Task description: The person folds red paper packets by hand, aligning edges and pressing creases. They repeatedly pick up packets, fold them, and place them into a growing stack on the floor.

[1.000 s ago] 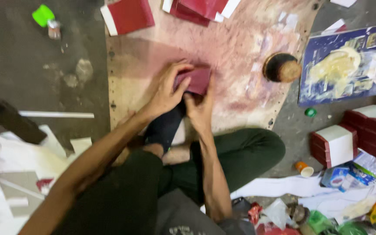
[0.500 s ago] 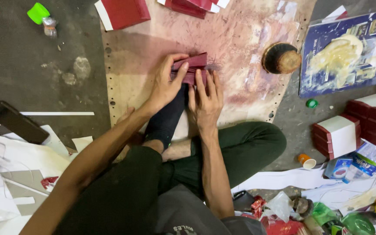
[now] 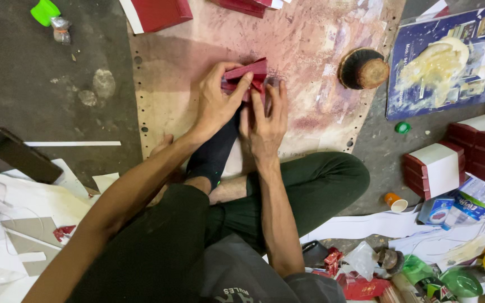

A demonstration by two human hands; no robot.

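We see one view only, from a camera on the person's head, looking almost straight down past crossed legs to both hands at a stained work board on the floor, close range.
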